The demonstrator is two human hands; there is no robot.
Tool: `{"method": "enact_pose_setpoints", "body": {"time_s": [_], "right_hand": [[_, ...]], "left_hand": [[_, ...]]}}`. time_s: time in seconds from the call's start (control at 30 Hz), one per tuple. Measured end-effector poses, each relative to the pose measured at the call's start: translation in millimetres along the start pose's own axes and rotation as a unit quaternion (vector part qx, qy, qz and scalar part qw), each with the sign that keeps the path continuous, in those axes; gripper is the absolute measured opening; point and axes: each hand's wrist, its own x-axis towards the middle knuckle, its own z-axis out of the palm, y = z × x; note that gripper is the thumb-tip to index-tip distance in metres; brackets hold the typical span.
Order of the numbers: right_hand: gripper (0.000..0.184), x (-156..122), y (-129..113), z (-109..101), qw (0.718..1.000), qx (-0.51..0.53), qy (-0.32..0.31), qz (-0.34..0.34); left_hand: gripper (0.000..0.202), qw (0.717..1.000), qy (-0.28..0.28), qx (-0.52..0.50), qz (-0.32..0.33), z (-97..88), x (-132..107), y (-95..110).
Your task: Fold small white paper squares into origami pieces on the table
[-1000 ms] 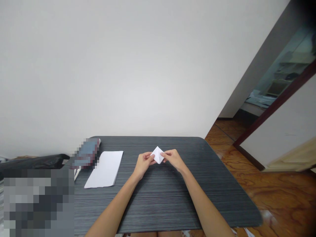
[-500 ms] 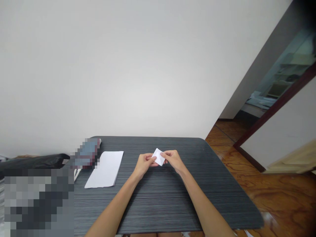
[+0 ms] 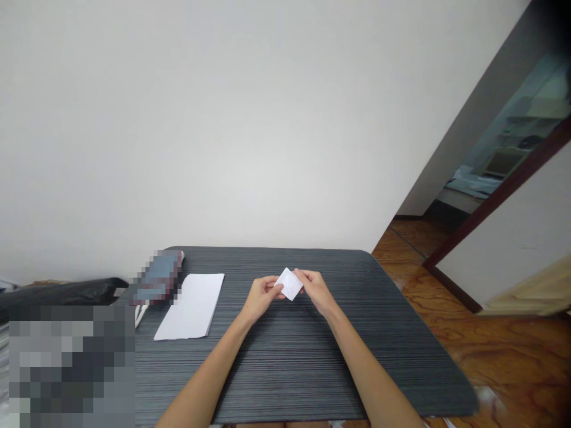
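A small diamond-shaped piece of folded white paper (image 3: 288, 284) is held up over the dark table (image 3: 285, 374). My left hand (image 3: 260, 297) pinches its left corner, thumb in front and fingers behind. At its right side is my right hand (image 3: 316, 290), with the thumb along the upper right edge and the other fingers partly hidden behind the paper. Crease lines show faintly on the paper's face.
White paper sheets (image 3: 193, 306) lie in a stack on the left of the table. Beyond them is a pixelated object (image 3: 157, 276) with white cables (image 3: 141, 314) near it. A white wall (image 3: 276, 131) stands behind the table; a wooden floor (image 3: 513, 351) is at the right.
My right thumb has slid from the front of the folded paper up to its upper right edge. The left hand keeps its pinch.
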Motion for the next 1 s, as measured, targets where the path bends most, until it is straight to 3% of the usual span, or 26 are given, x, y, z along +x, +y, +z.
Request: {"method": "enact_pose_setpoints", "body": {"time_s": [0.17, 0.27, 0.47, 0.6, 0.77, 1.0], "right_hand": [[0.026, 1, 0, -6, 1.0, -0.013, -0.025, -0.006], [0.024, 1, -1, -8, 0.996, -0.076, -0.032, -0.027], [0.019, -8, -8, 1, 0.963, -0.233, -0.037, -0.131], [0.019, -9, -15, -2, 0.979, -0.166, -0.051, -0.105], [0.03, -7, -23, -10, 0.997, -0.062, -0.002, -0.036], [0.031, -7, -19, -4, 0.997, -0.049, 0.036, -0.043]], "left_hand": [[0.035, 0.999, -0.012, 0.032, 0.01, 0.4, 1, -3], [0.034, 0.998, -0.013, 0.063, 0.015, 0.5, 0, -3], [0.027, 0.973, 0.058, 0.199, 0.1, -3.2, -1, -1], [0.024, 0.955, 0.121, 0.218, 0.159, -2.7, -4, 4], [0.018, 0.892, 0.226, 0.282, 0.271, -0.1, -11, 12], [0.021, 0.836, 0.194, 0.334, 0.391, -1.8, -12, 10]]}}
